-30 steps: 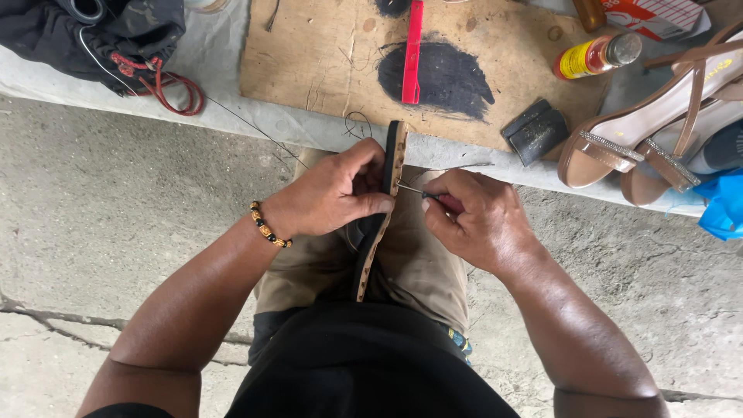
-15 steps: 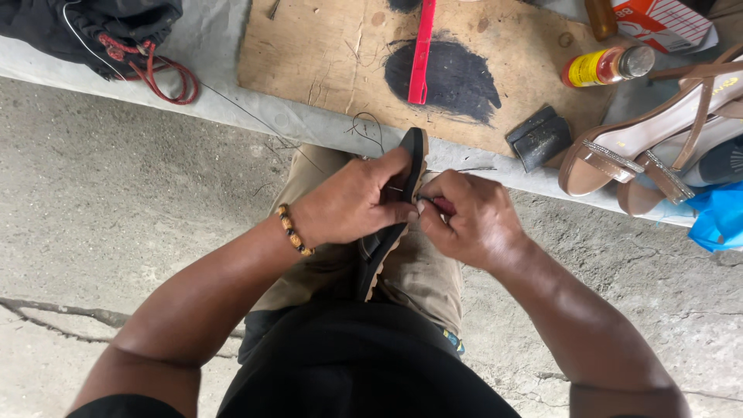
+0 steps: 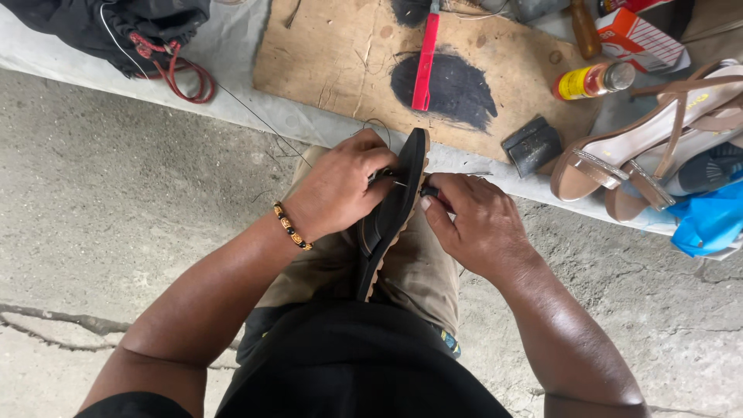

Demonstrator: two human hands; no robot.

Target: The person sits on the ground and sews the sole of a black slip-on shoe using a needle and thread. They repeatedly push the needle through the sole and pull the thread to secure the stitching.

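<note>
Black rubber sandal (image 3: pixel 391 213) stands on its edge over the person's lap, toe end up near the front edge of the worktop, its pale stitched rim turned to the right. The left hand (image 3: pixel 340 186), with a beaded orange and black bracelet (image 3: pixel 292 226) at the wrist, wraps the sandal's upper part from the left, fingers closed on it. The right hand (image 3: pixel 476 224) presses against the opposite side, its fingers pinched shut on a small dark-handled tool (image 3: pixel 431 191) at the rim; a thin metal point (image 3: pixel 398 183) shows on the left face of the sandal, just by the left fingers. A fine thread (image 3: pixel 255 116) runs from that spot up and left across the worktop.

Beyond the hands, on the grey worktop (image 3: pixel 232 93), lies a brown scuffed board (image 3: pixel 340 62) with a black smear in its middle and a red flat-handled tool (image 3: pixel 424 62) across it. Near the board's right front corner sits a small dark block (image 3: pixel 531 145). Further right lie a yellow-labelled bottle (image 3: pixel 592 80) on its side, a pair of tan strappy high-heeled sandals (image 3: pixel 658 139) and a blue plastic bag (image 3: pixel 708 220) at the front edge. At the worktop's left end rests a black cloth bag with a red cord (image 3: pixel 166 50).
</note>
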